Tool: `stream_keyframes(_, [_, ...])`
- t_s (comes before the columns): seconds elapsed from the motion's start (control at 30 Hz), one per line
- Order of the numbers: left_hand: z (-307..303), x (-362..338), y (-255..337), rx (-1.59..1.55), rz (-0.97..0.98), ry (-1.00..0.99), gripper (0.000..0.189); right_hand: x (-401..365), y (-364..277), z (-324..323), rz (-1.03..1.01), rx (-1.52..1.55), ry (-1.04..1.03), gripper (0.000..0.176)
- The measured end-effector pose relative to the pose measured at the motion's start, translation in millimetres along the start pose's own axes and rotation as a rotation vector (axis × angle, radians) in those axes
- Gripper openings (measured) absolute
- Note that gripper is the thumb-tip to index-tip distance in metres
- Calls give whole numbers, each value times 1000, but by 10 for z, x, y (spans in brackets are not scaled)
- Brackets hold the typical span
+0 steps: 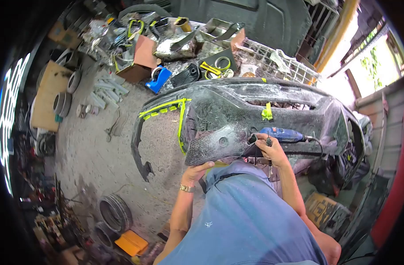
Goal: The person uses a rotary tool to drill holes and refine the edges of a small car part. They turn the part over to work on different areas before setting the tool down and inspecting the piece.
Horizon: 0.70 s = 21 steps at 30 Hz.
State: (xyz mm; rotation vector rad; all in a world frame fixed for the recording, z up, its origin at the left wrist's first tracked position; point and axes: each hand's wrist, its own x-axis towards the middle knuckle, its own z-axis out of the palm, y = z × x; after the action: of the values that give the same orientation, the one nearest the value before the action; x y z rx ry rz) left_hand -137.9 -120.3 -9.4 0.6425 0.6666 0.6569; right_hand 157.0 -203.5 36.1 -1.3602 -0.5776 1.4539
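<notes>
A dusty dark plastic part with a round mark lies across the front of a large grey bumper. Under the part's lower left edge, my left hand supports it, thumb along the edge. My right hand is at the part's right end, its fingers closed around a slim dark tool. Just beyond these fingers, a blue rotary tool rests on the bumper, a cable at its right end. Yellow-green tape marks the bumper's left section, and another piece sticks near its middle.
Behind the bumper, a cluttered surface holds an open cardboard box, a blue tape dispenser, tape rolls and a white wire rack. Tyres and an orange object lie at lower left. Black bags are at right.
</notes>
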Motion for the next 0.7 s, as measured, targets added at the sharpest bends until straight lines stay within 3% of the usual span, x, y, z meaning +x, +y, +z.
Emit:
stream_keyframes(0.17, [-124,56,-94,-206,68,-34,56,6,-69,98,-5,-106,-45,33])
stream_keyframes(0.23, [-62,122,-60,-299,88,79,70,17,-21,149,-1,-206,-85,29])
stream_keyframes(0.37, [70,263,66,-246,242,273,68,33,215,246,-78,-296,-129,32])
stream_keyframes(0.53, [37,332,260,-115,279,247,65,59,372,161,-92,-354,-138,27])
stream_keyframes(0.63, [-54,404,400,2,167,134,67,-38,302,102,-127,-331,-144,23])
stream_keyframes(0.7, [-10,510,474,-8,202,143,59,-77,314,42,-168,-349,-113,23])
